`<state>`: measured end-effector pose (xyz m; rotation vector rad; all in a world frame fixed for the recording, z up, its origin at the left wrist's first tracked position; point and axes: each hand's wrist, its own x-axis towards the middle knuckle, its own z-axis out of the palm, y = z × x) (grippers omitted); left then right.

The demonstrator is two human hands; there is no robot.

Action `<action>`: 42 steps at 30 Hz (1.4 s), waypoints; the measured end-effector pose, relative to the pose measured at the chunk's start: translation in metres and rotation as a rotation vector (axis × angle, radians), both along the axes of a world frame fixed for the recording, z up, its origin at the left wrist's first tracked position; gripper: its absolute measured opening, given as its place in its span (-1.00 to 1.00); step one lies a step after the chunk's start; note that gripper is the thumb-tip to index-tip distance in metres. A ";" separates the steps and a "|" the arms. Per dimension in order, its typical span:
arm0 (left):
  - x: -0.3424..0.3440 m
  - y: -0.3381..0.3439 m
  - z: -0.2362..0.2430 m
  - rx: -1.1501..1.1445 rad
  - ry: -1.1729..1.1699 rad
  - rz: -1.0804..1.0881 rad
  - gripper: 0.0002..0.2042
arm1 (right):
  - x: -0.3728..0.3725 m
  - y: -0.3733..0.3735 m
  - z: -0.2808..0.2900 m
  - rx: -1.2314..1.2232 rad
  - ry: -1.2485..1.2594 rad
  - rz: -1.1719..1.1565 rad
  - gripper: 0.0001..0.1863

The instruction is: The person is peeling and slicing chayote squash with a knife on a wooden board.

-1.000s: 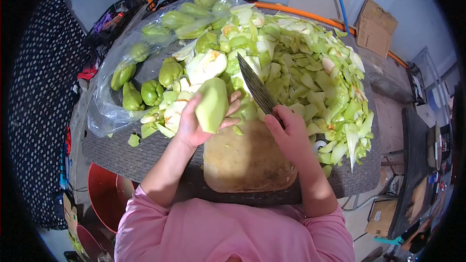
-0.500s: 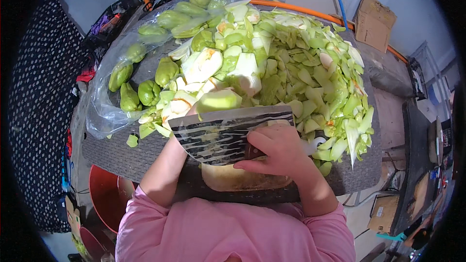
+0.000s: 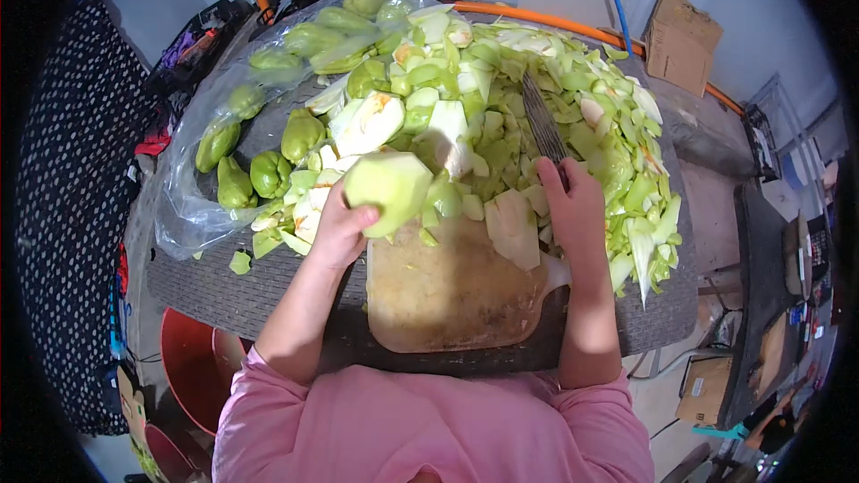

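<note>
My left hand is closed around a peeled chayote, pale green with flat-cut faces, held above the left end of the cutting board. In my right hand is a cleaver, gripped by its handle. Its blade is seen nearly edge-on and points away over the heap of green peelings. A large pale slice lies across the board's far edge. Cut white-green pieces are piled just beyond my left hand.
Whole green chayotes lie at the left, several of them in a clear plastic bag. Red tubs stand below the table's left edge. An orange pipe runs behind the table, near a cardboard box.
The cleaver has swung from lying broadside over the board to pointing away on the right. My left hand has brought the chayote into clear view, and the board is uncovered.
</note>
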<state>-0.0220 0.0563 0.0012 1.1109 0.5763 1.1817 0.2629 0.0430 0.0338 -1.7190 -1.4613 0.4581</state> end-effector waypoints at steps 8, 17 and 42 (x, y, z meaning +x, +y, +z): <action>0.009 0.008 -0.007 -0.448 -0.875 -0.339 -0.31 | -0.017 -0.020 -0.001 0.075 0.515 0.273 -0.69; 0.009 0.012 -0.008 -0.405 -0.698 -0.217 -0.39 | -0.039 -0.027 -0.001 -0.007 1.165 0.282 -0.73; -0.016 0.000 0.038 0.337 1.589 0.167 -0.32 | -0.044 -0.009 -0.026 -0.248 1.315 0.157 -0.59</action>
